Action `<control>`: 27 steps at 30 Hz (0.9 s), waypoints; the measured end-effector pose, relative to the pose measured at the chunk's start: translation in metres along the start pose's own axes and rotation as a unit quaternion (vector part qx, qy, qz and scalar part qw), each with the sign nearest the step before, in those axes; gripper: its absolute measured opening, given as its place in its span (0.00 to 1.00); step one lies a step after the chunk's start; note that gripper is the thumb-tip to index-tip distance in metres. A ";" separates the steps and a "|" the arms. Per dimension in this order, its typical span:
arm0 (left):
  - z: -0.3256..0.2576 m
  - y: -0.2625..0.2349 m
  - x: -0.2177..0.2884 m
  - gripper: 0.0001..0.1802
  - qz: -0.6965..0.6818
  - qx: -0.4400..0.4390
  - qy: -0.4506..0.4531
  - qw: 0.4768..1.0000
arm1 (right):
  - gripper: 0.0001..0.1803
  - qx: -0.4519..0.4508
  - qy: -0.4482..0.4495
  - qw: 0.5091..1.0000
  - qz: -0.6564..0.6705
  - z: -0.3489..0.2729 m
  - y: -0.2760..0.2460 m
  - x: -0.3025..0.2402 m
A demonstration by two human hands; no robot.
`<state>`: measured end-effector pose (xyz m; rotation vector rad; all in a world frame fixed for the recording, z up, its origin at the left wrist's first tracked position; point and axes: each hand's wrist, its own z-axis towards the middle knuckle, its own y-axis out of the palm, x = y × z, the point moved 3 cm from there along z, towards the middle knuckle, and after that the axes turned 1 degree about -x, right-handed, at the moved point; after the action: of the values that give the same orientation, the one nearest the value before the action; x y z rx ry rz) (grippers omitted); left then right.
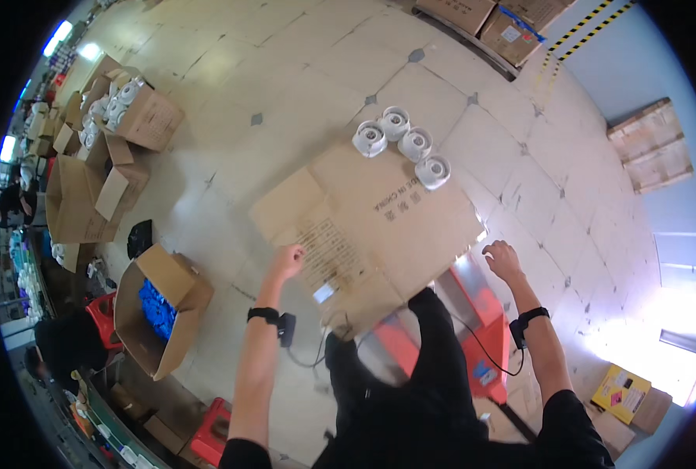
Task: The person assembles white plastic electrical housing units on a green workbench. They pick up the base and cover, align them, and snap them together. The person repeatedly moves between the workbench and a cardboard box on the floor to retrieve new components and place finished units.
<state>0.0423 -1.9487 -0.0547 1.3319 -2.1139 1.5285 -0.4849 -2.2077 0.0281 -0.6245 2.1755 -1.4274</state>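
A large brown cardboard box [379, 227] with dark printing lies in front of my legs. My left hand [289, 259] is at its left edge with the fingers curled in; what they hold, if anything, is hidden. Just off the box's right edge is my right hand [504, 259], its fingers bent but apart and nothing seen in them. Beyond the box's far edge, several round white cup-like parts [416, 144] stand grouped, each with a hub in its middle. Dark straps with small devices and cables sit on both my forearms.
A red pallet jack [484, 344] stands by my legs. To the left are an open carton with blue material [199, 301], cartons of white parts [148, 121] and a red stool [211, 434]. Boxes on a pallet [512, 35] stand far right; a wooden pallet [651, 148] leans by the wall.
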 end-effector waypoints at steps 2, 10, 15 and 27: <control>0.071 0.003 0.027 0.07 0.065 0.016 0.039 0.997 | 0.11 0.020 -0.035 0.999 0.001 0.087 0.024 0.034; 0.381 0.087 0.139 0.17 0.291 0.159 0.191 0.924 | 0.20 0.265 -0.171 0.949 0.000 0.379 0.111 0.098; 0.506 0.142 0.186 0.31 0.429 0.123 0.289 0.847 | 0.20 0.244 -0.246 0.938 -0.022 0.459 0.146 0.109; 0.598 0.188 0.186 0.26 0.501 0.012 0.310 0.808 | 0.06 -0.008 -0.277 0.953 -0.124 0.503 0.173 0.080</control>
<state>-0.0168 -2.5422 -0.3239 -0.4705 -2.3477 1.9001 -0.2664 -2.5538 -0.3213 -1.1783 1.7073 -1.1624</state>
